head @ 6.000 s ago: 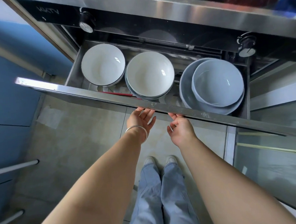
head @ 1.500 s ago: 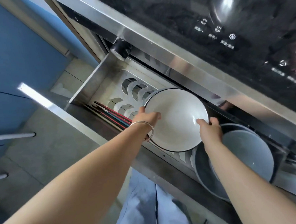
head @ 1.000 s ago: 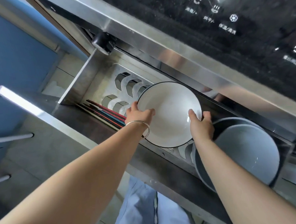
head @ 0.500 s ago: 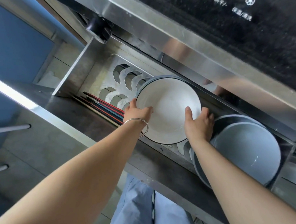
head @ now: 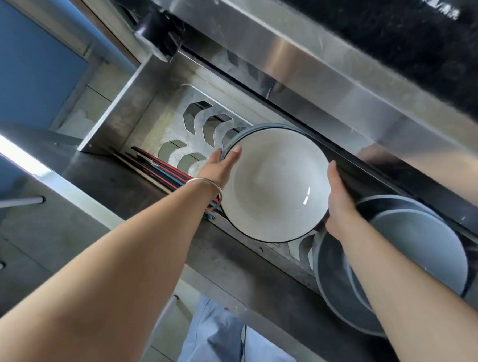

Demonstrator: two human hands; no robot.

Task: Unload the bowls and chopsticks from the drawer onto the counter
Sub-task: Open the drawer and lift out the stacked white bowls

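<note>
A white bowl [head: 274, 184] with a dark rim sits on top of a stack of bowls in the middle of the open steel drawer [head: 150, 102]. My left hand [head: 220, 168] grips the stack's left rim, thumb over the edge. On the right side my right hand [head: 338, 197] holds the same stack. A bundle of red, teal and dark chopsticks [head: 159, 171] lies along the drawer's front, partly under my left wrist. Grey-blue bowls [head: 418, 249] are stacked at the drawer's right end, partly hidden by my right forearm.
The steel counter edge [head: 323, 65] and a black glass cooktop [head: 390, 34] overhang the drawer. A black knob [head: 155, 33] sits at upper left. The drawer's front rail [head: 236, 258] crosses below the bowls. Blue cabinet fronts [head: 18, 54] stand at left.
Both hands have closed further around the white bowl stack, and it looks nearer and larger in view. Six seconds ago both hands were on the drawer front.
</note>
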